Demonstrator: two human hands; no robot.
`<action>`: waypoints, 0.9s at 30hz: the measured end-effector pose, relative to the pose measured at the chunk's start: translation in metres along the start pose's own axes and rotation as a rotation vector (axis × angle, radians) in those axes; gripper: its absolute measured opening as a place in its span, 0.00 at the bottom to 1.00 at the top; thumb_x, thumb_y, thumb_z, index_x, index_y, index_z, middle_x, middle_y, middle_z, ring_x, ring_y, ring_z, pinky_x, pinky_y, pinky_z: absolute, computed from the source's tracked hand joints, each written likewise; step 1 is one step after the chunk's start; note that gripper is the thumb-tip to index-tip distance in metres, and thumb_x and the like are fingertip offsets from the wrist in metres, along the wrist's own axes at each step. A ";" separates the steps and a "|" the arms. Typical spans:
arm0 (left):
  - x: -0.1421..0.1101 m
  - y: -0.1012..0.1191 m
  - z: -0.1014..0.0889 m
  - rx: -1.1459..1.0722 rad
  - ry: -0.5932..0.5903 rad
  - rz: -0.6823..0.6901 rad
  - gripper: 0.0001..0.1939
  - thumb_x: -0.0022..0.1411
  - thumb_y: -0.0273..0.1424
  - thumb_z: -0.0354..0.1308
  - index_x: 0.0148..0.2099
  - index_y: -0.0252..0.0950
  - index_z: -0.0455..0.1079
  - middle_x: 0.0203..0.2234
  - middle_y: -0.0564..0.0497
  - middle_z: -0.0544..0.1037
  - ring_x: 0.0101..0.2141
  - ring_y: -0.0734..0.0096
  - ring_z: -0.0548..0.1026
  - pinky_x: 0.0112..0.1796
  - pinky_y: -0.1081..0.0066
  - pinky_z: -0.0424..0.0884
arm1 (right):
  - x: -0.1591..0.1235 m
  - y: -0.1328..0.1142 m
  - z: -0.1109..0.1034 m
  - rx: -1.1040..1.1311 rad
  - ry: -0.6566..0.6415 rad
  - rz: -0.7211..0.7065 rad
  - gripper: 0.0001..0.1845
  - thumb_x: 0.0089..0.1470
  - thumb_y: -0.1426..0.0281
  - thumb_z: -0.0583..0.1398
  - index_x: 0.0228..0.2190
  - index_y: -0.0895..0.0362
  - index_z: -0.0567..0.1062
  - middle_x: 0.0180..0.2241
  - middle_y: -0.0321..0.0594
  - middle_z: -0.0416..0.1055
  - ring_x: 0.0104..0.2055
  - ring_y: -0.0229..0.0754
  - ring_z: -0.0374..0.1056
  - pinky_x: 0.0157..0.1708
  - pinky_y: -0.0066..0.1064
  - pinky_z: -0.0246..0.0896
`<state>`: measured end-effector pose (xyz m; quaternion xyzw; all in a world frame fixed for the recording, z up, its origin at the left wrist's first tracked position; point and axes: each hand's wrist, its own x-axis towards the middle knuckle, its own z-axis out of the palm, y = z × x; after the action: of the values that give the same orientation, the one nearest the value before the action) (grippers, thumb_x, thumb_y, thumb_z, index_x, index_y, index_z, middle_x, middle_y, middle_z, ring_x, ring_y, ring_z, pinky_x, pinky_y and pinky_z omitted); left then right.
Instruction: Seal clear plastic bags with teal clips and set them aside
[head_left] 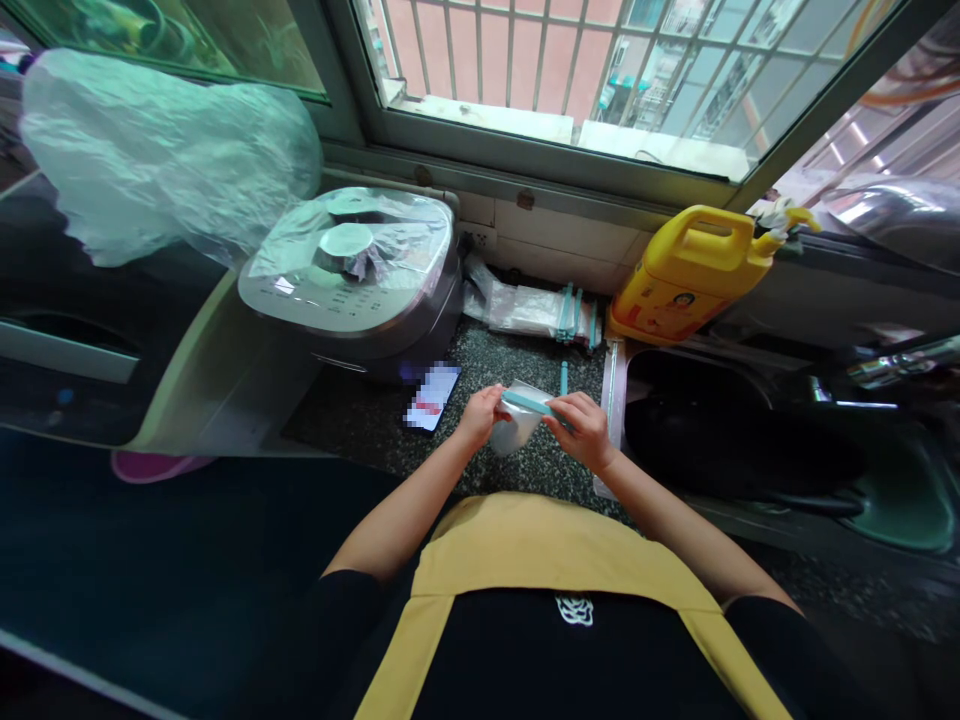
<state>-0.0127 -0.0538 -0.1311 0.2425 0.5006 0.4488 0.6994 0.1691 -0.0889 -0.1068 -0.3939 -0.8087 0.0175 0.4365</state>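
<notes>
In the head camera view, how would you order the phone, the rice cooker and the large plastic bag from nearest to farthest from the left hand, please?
From the left hand:
1. Phone, just to its left on the counter.
2. Rice cooker, farther left and toward the window.
3. Large plastic bag, beyond the cooker at the upper left.

Daylight comes through a large window in a grey metal frame, with a barred grille beyond its glass and pinkish and bluish-grey buildings outside. Left of the window is a green-tinted pane. Below the window runs a strip of pale tiled wall with a socket, then a dark speckled countertop. Below and right of the window are a sink and a shiny metal faucet.
</notes>
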 end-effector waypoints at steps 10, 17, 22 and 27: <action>0.006 -0.001 -0.003 -0.011 0.016 0.005 0.13 0.52 0.38 0.61 0.26 0.33 0.68 0.16 0.56 0.69 0.18 0.78 0.65 0.19 0.77 0.62 | 0.008 -0.003 -0.004 -0.011 0.021 0.013 0.06 0.54 0.70 0.59 0.35 0.56 0.74 0.29 0.42 0.75 0.30 0.41 0.70 0.30 0.34 0.66; 0.009 -0.002 -0.007 -0.031 0.042 0.012 0.13 0.52 0.38 0.61 0.26 0.32 0.68 0.17 0.55 0.70 0.18 0.78 0.66 0.19 0.77 0.62 | 0.010 -0.003 -0.009 0.011 0.009 0.062 0.06 0.54 0.70 0.59 0.35 0.55 0.75 0.29 0.42 0.75 0.31 0.42 0.70 0.31 0.35 0.66; 0.011 -0.002 -0.008 -0.026 0.069 0.018 0.14 0.52 0.39 0.61 0.27 0.32 0.68 0.17 0.55 0.70 0.18 0.78 0.65 0.20 0.77 0.62 | 0.011 -0.004 -0.012 -0.013 -0.012 0.104 0.07 0.55 0.69 0.58 0.34 0.55 0.76 0.29 0.42 0.75 0.32 0.42 0.71 0.31 0.35 0.67; 0.010 0.000 -0.009 -0.034 0.089 0.021 0.14 0.52 0.40 0.62 0.27 0.33 0.68 0.18 0.55 0.70 0.19 0.78 0.66 0.20 0.77 0.63 | 0.012 -0.003 -0.016 -0.027 0.010 0.095 0.06 0.55 0.69 0.58 0.34 0.55 0.75 0.29 0.41 0.76 0.31 0.41 0.70 0.31 0.35 0.67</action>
<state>-0.0198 -0.0460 -0.1394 0.2157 0.5211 0.4747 0.6757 0.1751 -0.0882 -0.0881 -0.4377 -0.7871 0.0252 0.4338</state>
